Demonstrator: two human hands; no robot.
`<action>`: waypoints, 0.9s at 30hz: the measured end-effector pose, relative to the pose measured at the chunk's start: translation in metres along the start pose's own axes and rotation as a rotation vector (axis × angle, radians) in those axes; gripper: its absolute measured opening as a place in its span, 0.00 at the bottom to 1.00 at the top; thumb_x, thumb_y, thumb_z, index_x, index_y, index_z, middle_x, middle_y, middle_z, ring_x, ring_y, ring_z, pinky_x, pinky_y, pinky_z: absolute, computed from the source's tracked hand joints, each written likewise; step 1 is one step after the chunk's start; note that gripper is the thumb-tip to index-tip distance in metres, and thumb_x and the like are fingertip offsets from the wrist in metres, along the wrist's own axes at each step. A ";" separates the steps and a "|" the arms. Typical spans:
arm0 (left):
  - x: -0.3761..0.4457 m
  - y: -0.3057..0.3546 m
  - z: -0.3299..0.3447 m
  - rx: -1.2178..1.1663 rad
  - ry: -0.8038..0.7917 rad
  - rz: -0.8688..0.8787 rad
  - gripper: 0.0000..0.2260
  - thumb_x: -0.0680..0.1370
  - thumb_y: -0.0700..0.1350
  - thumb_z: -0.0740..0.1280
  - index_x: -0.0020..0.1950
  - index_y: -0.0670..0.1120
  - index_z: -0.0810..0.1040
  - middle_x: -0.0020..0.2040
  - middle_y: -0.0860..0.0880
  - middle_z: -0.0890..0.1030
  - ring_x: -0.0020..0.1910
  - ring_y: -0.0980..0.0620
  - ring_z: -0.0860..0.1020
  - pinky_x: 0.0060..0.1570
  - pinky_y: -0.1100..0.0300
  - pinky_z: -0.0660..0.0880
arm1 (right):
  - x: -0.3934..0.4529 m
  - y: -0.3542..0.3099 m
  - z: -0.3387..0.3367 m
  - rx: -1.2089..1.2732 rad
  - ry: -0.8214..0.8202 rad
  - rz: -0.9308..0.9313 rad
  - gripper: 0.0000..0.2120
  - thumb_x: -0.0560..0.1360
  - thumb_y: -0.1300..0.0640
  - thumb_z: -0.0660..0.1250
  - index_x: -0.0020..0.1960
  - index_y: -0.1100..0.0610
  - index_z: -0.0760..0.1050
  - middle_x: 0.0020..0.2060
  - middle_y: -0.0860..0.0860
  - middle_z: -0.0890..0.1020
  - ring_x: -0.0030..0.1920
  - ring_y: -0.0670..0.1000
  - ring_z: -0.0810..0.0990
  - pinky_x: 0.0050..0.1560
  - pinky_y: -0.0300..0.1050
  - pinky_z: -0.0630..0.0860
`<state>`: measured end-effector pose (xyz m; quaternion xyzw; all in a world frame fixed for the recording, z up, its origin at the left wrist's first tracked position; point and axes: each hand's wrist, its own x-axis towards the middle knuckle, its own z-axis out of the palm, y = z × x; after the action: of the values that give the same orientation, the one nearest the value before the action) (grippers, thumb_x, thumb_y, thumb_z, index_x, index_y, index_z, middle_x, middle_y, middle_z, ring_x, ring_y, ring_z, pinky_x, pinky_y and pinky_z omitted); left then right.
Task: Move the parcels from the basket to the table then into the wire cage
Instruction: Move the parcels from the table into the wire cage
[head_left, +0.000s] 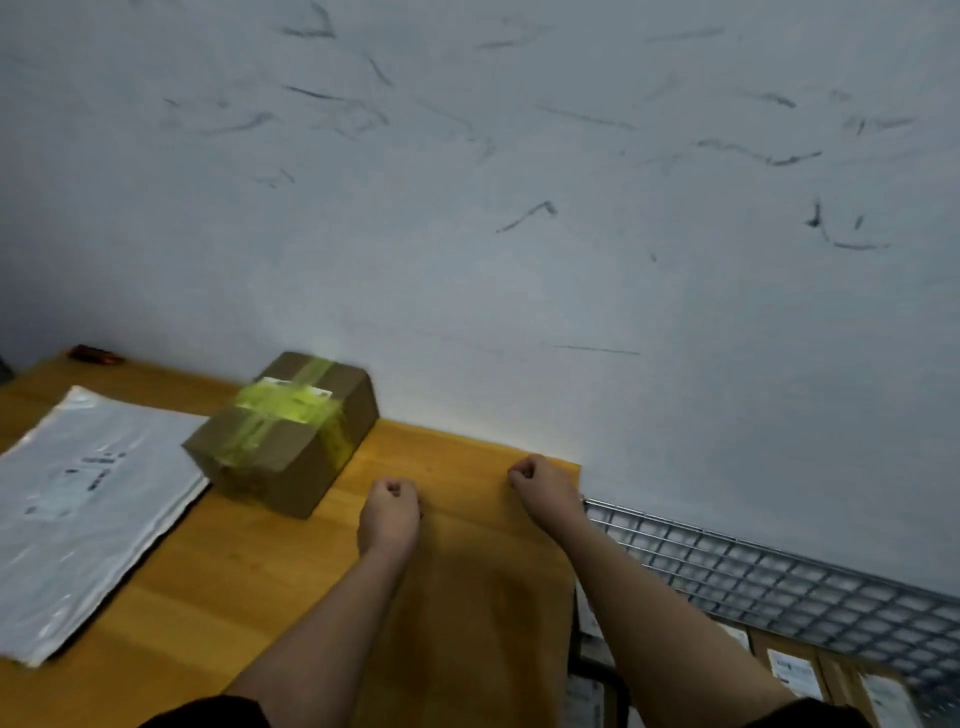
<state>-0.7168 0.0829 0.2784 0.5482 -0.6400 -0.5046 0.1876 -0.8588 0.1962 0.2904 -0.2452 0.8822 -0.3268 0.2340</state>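
Two hands: both bare forearms reach forward over a table, side by side and apart from each other.
Left hand (390, 506): fingers curled into a loose fist, holding nothing, knuckles over the wood just right of the box.
Right hand (540, 480): also clenched and holding nothing, close to the table's far right corner, near the wall.
Sleeves: dark fabric shows at the bottom edge on both arms.
Table (467, 597): smooth orange-brown wood with faint grain, its right edge straight and ending beside the cage.
Cardboard box (285, 436): a brown rectangular parcel resting on the table, turned at an angle, its back corner near the wall; bands of shiny yellow-green tape cross over the top and down the sides, and a white label sits under the tape.
Plastic mailer (88, 514): a flat, glossy white-grey parcel bag with wrinkles and blurred dark print, lying on the left of the table, its right edge just beside the box.
Wire cage (779, 587): a silver metal grid of small rectangles, lower than the tabletop on the right; brown boxes with white labels (795, 673) sit inside it.
Small red-brown object (96, 355): at the far left edge of the table, too blurred to identify.
Wall (519, 208): pale grey, matte, covered with dark scuff marks.
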 end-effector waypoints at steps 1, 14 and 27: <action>0.011 0.002 -0.020 -0.012 0.060 -0.003 0.09 0.81 0.49 0.57 0.47 0.47 0.74 0.47 0.43 0.80 0.47 0.41 0.78 0.49 0.49 0.75 | 0.004 -0.020 0.010 -0.004 -0.009 -0.025 0.12 0.79 0.55 0.61 0.60 0.57 0.76 0.58 0.55 0.79 0.59 0.55 0.76 0.54 0.45 0.71; 0.150 -0.032 -0.169 -0.254 0.226 -0.326 0.32 0.79 0.53 0.63 0.77 0.41 0.54 0.74 0.38 0.61 0.72 0.38 0.62 0.67 0.45 0.63 | 0.097 -0.202 0.157 -0.105 -0.090 -0.127 0.29 0.80 0.49 0.62 0.76 0.58 0.57 0.72 0.61 0.63 0.70 0.62 0.66 0.69 0.53 0.63; 0.226 -0.055 -0.153 -0.461 0.163 -0.503 0.43 0.76 0.62 0.63 0.78 0.50 0.38 0.77 0.43 0.52 0.74 0.40 0.58 0.69 0.44 0.60 | 0.189 -0.223 0.204 -0.080 -0.105 -0.090 0.37 0.76 0.49 0.68 0.76 0.60 0.54 0.72 0.59 0.59 0.69 0.61 0.66 0.69 0.51 0.65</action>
<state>-0.6412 -0.1799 0.2252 0.6703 -0.3373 -0.6209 0.2268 -0.8256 -0.1570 0.2586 -0.3105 0.8691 -0.2883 0.2553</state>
